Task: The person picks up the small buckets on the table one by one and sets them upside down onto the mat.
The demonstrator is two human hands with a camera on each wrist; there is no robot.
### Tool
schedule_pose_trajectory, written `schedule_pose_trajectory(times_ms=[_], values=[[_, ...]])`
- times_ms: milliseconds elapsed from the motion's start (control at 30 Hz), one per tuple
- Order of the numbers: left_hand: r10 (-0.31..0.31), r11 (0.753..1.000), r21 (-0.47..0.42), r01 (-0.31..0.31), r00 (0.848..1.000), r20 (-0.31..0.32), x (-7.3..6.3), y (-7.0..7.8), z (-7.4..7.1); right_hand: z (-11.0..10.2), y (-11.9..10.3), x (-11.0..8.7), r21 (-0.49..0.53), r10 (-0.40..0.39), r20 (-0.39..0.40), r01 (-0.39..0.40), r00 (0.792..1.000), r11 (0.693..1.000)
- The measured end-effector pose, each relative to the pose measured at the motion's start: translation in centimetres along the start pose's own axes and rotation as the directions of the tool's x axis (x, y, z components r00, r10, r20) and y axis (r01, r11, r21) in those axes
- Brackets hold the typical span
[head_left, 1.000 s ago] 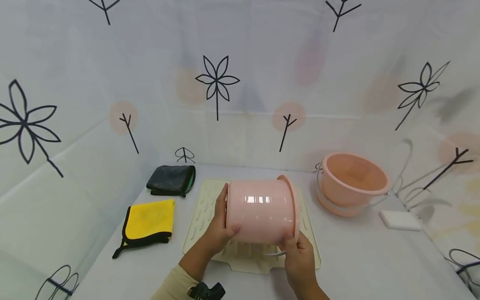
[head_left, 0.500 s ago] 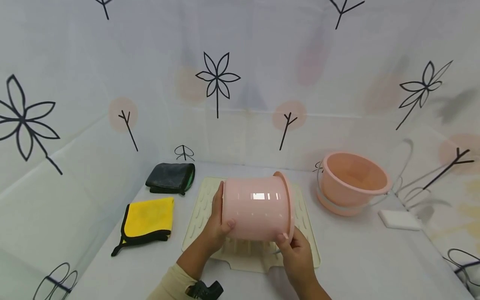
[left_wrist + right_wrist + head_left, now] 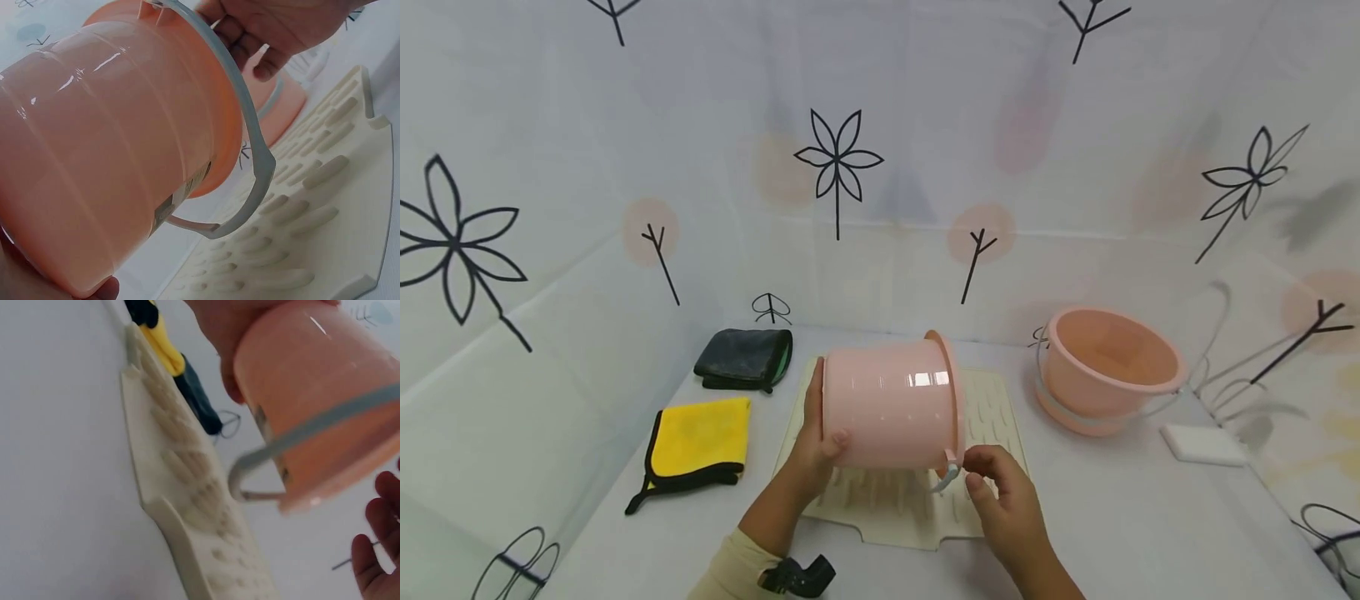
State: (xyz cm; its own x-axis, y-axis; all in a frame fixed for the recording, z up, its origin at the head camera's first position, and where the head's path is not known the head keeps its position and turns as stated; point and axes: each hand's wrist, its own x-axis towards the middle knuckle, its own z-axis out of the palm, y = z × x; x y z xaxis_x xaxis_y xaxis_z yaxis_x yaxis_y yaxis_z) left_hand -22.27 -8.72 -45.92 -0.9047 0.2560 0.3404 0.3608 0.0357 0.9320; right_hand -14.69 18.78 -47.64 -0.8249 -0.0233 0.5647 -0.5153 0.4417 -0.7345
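A pink bucket (image 3: 887, 408) lies tipped on its side in the air, with its rim toward the right. My left hand (image 3: 811, 446) grips it at the base end, the thumb against its wall. From the rim hangs a grey handle (image 3: 250, 150), swung loosely below the bucket in the left wrist view. Just right of the rim is my right hand (image 3: 1011, 500), its fingers loosely bent and holding nothing. In the right wrist view those fingers (image 3: 381, 515) stand apart from the rim. Beneath the bucket lies a cream draining mat (image 3: 910, 525) with raised ridges.
Another pink bucket (image 3: 1086, 408) with a grey handle stands upright at the back right. Beside it lies a white block (image 3: 1204, 445). A folded yellow cloth (image 3: 700, 437) and a folded dark cloth (image 3: 741, 358) lie at the left. A patterned sheet (image 3: 895, 275) hangs behind.
My right hand has let go of the bucket's rim and moved slightly right of it. My left hand has carried the bucket a little left and up, turning it so a handle joint shows.
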Motion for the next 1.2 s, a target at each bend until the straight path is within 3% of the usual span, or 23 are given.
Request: schedule_pose_trajectory(times_ms=[133, 267, 500, 667, 767, 867, 1000, 1133, 1200], values=[[0.004, 1.0, -0.015, -0.004, 1.0, -0.015, -0.1, 0.0, -0.6, -1.6, 0.4, -0.1, -0.217, 0.044, 0.069, -0.028, 0.997, 0.976], [-0.009, 1.0, -0.026, 0.009, 1.0, -0.023, -0.1, 0.1, -1.3, -3.5, 0.8, -0.2, -0.389, 0.152, 0.167, -0.077, 0.974, 0.918], [-0.013, 0.997, -0.073, 0.009, 0.998, -0.055, -0.1, 0.4, -2.7, -6.6, 1.6, -0.2, -0.547, 0.43, 0.241, -0.245, 0.87, 0.801], [-0.022, 0.991, -0.132, 0.011, 0.997, -0.076, -0.4, 0.3, -3.4, -8.1, 2.9, -1.0, -0.585, 0.52, 0.275, -0.289, 0.809, 0.758], [-0.02, 0.992, -0.128, 0.009, 0.996, -0.084, -0.5, 0.2, -3.9, -8.4, 3.8, -1.4, -0.596, 0.538, 0.298, -0.286, 0.789, 0.75], [-0.004, 0.997, -0.08, -0.004, 0.995, -0.096, -0.8, 0.5, -4.5, -8.5, 4.3, -1.6, -0.585, 0.534, 0.323, -0.279, 0.781, 0.762], [0.008, 0.998, -0.057, -0.014, 0.993, -0.119, -1.1, 0.7, -5.4, -8.8, 4.8, -1.9, -0.564, 0.497, 0.353, -0.244, 0.792, 0.789], [-0.023, 0.999, -0.049, 0.016, 0.989, -0.143, -1.7, 0.6, -6.3, -9.0, 5.4, -2.3, -0.568, 0.455, 0.365, -0.194, 0.812, 0.8], [-0.048, 0.998, -0.044, 0.042, 0.988, -0.15, -2.0, 0.6, -6.7, -9.1, 5.6, -2.6, -0.57, 0.453, 0.369, -0.187, 0.812, 0.8]])
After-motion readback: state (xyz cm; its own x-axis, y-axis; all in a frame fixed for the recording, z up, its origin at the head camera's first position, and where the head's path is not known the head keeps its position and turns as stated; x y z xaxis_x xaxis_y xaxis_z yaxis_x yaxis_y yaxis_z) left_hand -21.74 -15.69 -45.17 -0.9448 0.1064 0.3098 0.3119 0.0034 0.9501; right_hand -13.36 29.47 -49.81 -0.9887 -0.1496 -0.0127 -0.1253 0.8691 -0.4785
